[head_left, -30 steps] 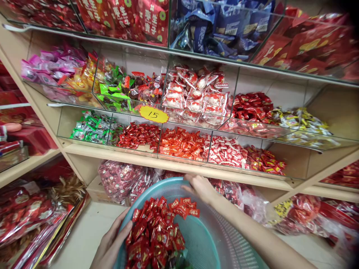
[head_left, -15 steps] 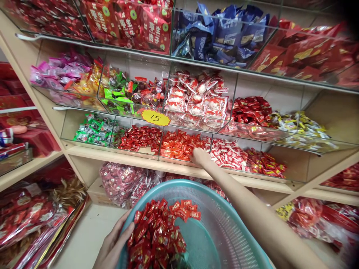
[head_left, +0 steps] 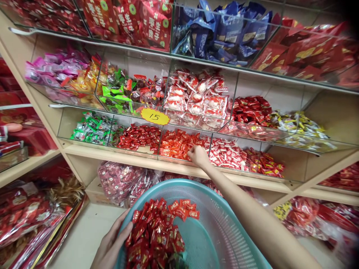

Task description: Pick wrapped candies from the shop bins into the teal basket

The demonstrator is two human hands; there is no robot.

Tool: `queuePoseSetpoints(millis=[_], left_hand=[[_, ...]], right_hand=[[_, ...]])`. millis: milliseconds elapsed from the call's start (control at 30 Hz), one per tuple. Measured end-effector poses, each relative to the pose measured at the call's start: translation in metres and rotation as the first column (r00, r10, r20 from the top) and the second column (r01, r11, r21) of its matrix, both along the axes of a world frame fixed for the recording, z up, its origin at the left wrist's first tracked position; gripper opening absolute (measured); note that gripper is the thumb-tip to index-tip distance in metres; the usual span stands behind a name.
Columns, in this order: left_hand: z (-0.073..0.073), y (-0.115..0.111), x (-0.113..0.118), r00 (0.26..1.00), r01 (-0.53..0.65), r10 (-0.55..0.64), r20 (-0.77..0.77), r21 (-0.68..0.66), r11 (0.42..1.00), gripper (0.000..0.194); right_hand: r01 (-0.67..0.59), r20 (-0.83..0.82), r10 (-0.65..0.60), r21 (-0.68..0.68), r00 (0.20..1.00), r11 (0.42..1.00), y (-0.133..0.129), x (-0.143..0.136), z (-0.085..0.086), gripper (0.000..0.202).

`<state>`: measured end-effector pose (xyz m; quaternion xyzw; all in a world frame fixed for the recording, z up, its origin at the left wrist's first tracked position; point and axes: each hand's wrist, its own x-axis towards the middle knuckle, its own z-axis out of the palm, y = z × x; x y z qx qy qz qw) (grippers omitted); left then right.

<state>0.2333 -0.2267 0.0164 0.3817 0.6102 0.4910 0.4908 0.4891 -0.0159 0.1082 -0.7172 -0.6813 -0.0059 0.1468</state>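
Observation:
My left hand (head_left: 113,241) grips the left rim of a teal plastic basket (head_left: 202,242), thumb on the inside. Dark red wrapped candies (head_left: 155,233) are heaped in the basket's left half, and a small cluster of orange-red candies (head_left: 183,209) lies beyond them. My right hand (head_left: 199,156) reaches over the basket to the lowest shelf. Its fingers are curled closed at the front of a bin of orange-red candies (head_left: 176,144); whatever is inside them is hidden.
Glass-divided shelves hold other sweets: red-and-white candies (head_left: 227,153), green-wrapped candies (head_left: 92,129) and blue packets (head_left: 224,31). A yellow price tag (head_left: 155,116) reads 15. Below the wooden shelf edge (head_left: 112,156) sits a bulky plastic bag (head_left: 119,183). Shiny packages (head_left: 25,213) lie at the left.
My right hand has shifted slightly left and stays curled at the orange-red candy bin. The basket and my left hand moved slightly left in view; the basket's contents look the same.

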Motion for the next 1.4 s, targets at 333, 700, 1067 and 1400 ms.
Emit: queuePoseSetpoints(millis=[333,700,1067,1400], left_hand=[[-0.003,0.001,-0.003,0.999,0.031,-0.031,0.02,-0.02,0.999,0.059],[-0.001,-0.001,-0.005,0.996,0.086,-0.085,0.023,-0.034,0.996,0.061],[0.004,-0.002,0.003,0.999,0.007,-0.007,0.036,-0.003,1.0,0.058],[0.007,-0.003,0.005,0.999,-0.012,0.012,0.031,0.003,1.0,0.052]], right_hand=[[-0.304,-0.56,0.34,0.16,0.756,0.939,-0.087,0.011,-0.015,0.012],[-0.265,-0.838,-0.344,-0.478,0.425,0.837,-0.104,0.0,-0.111,0.012],[-0.216,-0.718,-0.266,-0.504,0.643,0.836,-0.106,-0.008,-0.113,0.023],[-0.32,0.348,0.296,0.012,0.89,0.947,-0.046,0.009,0.018,0.023]])
